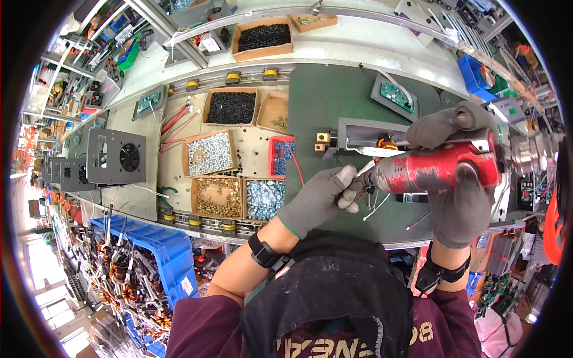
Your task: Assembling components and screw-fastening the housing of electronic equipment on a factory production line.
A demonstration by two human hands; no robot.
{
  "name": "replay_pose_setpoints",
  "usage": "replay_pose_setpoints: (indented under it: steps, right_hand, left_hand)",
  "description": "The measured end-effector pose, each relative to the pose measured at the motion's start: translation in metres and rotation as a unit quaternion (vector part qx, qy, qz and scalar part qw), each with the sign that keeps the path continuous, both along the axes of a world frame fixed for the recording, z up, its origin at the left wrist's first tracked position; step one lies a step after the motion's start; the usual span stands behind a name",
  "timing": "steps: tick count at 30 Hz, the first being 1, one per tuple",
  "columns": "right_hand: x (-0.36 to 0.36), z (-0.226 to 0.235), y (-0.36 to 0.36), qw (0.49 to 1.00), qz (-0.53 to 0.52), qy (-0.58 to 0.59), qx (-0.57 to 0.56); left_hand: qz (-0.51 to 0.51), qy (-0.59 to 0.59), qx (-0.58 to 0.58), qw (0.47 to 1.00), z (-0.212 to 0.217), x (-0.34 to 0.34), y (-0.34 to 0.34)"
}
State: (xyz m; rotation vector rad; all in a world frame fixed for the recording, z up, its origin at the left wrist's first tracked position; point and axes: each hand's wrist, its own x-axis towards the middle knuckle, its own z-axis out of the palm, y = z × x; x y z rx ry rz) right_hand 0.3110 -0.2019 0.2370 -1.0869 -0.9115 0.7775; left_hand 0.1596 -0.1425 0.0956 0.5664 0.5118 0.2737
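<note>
My right hand [462, 209], in a grey glove, is wrapped round a red power screwdriver [412, 171] with worn paint. The screwdriver lies sideways, its nose pointing left. At that nose my left hand [319, 200], also gloved, has thumb and fingers pinched together; whatever they hold is hidden. Just beyond the screwdriver, a grey metal housing [358, 126] lies on the green mat [325, 89]. A copper-wound coil [387, 142] shows inside it, and brass terminals [322, 142] stick out at its left. Loose wires [377, 206] trail below the screwdriver.
To the left are boxes of black screws [231, 108], silver fasteners [209, 153], brass-coloured parts [218, 197] and washers [265, 200], plus a red bin [280, 156]. Grey fan units [116, 156] stand farther left. A circuit board [397, 95] lies at the back right. A blue crate [149, 238] holds coils.
</note>
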Motion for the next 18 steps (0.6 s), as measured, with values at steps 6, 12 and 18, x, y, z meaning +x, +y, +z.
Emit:
replay_pose_setpoints:
  steps: [6, 12, 18]
  right_hand:
    - [-0.004, -0.049, -0.008, 0.998, -0.011, -0.067, 0.014]
    - [0.005, -0.052, 0.014, 0.995, 0.017, 0.084, 0.056]
    - [0.017, -0.053, 0.016, 0.995, -0.020, 0.033, 0.095]
  left_hand:
    - [-0.034, -0.022, 0.067, 0.997, 0.001, -0.004, 0.007]
    - [0.047, 0.294, 0.158, 0.941, -0.102, -0.034, 0.062]
    - [-0.038, 0.633, 0.338, 0.696, -0.149, -0.036, 0.111]
